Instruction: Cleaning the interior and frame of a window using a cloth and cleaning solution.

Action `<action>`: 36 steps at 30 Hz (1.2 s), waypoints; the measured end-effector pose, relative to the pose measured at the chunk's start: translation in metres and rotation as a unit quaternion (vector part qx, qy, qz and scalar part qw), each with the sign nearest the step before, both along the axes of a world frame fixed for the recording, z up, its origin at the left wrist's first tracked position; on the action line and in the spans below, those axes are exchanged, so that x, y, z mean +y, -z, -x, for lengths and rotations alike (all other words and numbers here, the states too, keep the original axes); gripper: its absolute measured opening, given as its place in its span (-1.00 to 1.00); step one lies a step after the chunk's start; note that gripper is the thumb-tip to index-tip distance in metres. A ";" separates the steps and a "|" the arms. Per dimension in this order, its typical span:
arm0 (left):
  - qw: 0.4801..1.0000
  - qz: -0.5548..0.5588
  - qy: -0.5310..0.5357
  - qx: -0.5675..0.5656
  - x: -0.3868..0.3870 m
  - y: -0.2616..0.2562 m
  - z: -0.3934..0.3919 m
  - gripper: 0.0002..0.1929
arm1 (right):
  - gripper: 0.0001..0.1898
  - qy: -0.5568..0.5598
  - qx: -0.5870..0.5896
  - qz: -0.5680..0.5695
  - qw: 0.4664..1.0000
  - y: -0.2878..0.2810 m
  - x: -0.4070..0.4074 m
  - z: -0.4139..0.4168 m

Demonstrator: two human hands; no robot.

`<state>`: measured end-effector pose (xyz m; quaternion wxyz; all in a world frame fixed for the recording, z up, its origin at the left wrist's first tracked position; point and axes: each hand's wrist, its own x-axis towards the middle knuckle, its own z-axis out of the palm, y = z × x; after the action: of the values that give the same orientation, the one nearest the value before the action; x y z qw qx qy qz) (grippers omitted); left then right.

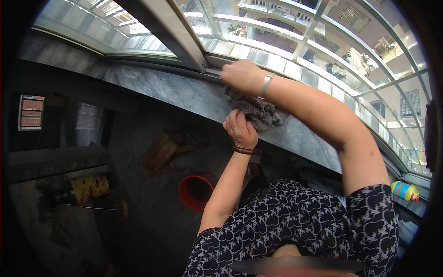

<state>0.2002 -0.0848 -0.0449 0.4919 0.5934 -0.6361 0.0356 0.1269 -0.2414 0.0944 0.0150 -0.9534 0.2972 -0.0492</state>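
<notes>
A crumpled grey terry cloth (pixel 261 114) lies on the marbled grey window sill (pixel 152 85). My left hand (pixel 242 128), with a dark red bangle at its wrist, grips the cloth's near edge beside the sill's front edge. Farther out, my right hand (pixel 242 77) is curled over the sliding window's lower track (pixel 213 71). Cloth comes out from beneath that fist, whose fingertips are hidden. A silver band circles the right wrist.
A metal window frame post (pixel 173 34) rises left of my right hand, with bars (pixel 259 24) outside. Below the sill stand a red bucket (pixel 197 192) and a wooden stool (pixel 161 152). A yellow bottle (pixel 405 191) stands at the far right.
</notes>
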 end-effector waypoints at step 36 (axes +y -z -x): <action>1.000 -0.004 0.019 -0.023 0.003 -0.005 0.002 -0.76 | -0.87 0.037 0.007 -0.007 0.999 0.001 0.020 0.026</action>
<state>0.1984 -0.0823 -0.0401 0.4753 0.5822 -0.6586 0.0373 0.1004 -0.2210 0.0931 0.0183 -0.9421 0.3324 -0.0411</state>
